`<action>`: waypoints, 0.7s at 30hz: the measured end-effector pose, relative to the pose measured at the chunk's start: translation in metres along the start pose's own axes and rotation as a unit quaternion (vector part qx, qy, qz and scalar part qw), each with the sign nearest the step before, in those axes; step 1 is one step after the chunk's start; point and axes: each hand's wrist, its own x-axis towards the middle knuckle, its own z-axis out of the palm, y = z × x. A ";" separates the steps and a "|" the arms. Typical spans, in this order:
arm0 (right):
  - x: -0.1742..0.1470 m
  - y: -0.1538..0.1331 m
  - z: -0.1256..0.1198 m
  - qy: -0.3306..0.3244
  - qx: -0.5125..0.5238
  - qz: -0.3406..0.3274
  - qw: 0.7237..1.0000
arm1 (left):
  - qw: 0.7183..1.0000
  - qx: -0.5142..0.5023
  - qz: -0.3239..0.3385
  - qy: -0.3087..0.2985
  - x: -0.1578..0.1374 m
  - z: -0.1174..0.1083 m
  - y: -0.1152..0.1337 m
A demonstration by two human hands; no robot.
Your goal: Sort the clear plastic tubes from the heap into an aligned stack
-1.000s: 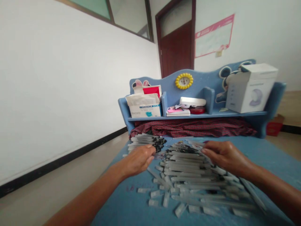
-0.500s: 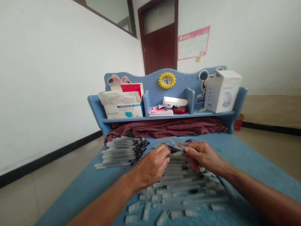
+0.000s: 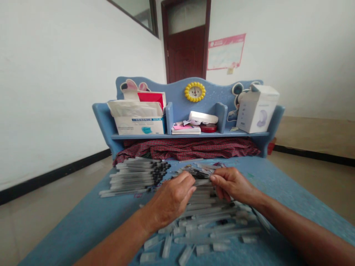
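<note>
Pinching of a tube (image 3: 202, 182) by the right hand (image 3: 231, 184) is seen. Left hand (image 3: 175, 195) is curled; hold can't be told.

soft, diffuse light brightens the wall (image 3: 69, 74) beyond the left hand (image 3: 176, 197), leaving a faint shadow beneath the right forearm (image 3: 294, 223). the translucent tubes (image 3: 208, 213) beside that left hand look blurred, and wide-angle distortion stretches the edges.

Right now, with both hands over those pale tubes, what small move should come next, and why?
Probably ease the left hand and right hand a little closer together: they face each other over the tubes, fingers bent as if pinching, with a small gap between. What they pinch is hard to make out.
</note>
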 end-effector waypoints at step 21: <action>-0.001 -0.006 -0.006 -0.012 0.030 0.009 0.999 | 1.000 -0.004 -0.005 0.006 0.001 0.006 0.001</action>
